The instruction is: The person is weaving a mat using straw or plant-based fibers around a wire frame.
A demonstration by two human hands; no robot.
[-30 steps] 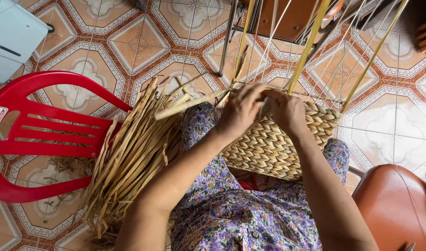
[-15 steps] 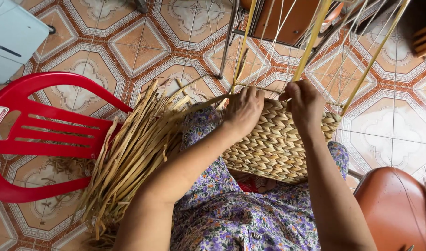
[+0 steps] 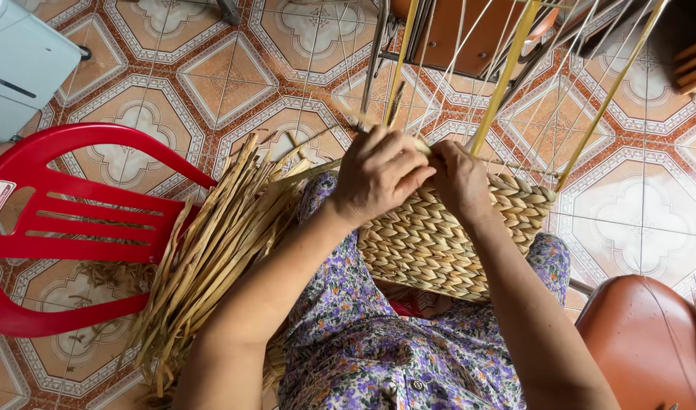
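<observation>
Both hands rejoined, atop woven basket

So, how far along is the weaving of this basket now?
Done: the basket on the lap has a woven wall of several braided rows. In hand: both hands, left hand and right hand, work together at the top rim. Left: the upright stakes rise bare above the rim, and a bundle of dry straw lies unused beside the lap.

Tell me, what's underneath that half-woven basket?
The woven basket rests on the person's lap, on a purple floral dress. Something red peeks out below its lower edge, but the basket covers the rest, so I cannot tell what it is.
</observation>
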